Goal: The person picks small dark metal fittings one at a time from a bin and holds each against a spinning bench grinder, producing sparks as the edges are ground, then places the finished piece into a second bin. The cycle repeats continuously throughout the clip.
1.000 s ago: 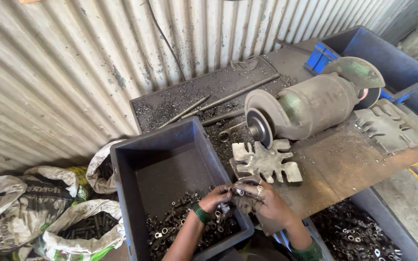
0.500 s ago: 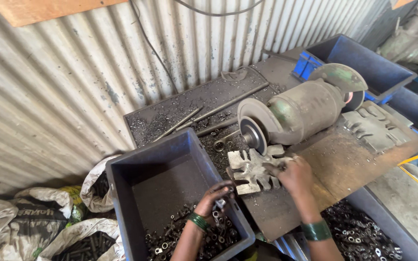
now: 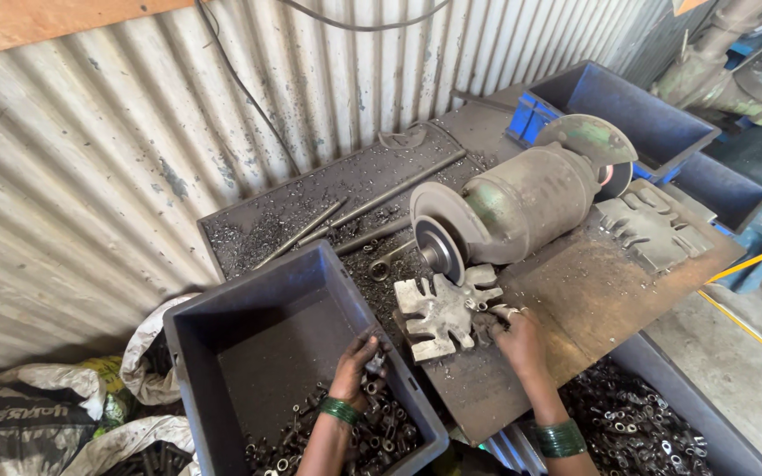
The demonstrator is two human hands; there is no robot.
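Right hand (image 3: 520, 342) shifted onto slotted metal plate (image 3: 441, 310), gripping its edge; left hand (image 3: 356, 363) pinching small parts in grey bin (image 3: 222, 330).

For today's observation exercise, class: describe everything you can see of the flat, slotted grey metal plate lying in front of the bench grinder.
The flat, slotted grey metal plate lies flat on the rusty brown metal workbench, just below the grinding wheel of the grey-green bench grinder. It looks like dull cast metal, star-like, with deep slots cut in from its edges forming blunt fingers. Its surface is scuffed and dusty. The right hand touches its right edge; the dark grey plastic bin, where the left hand reaches, sits just to its left.
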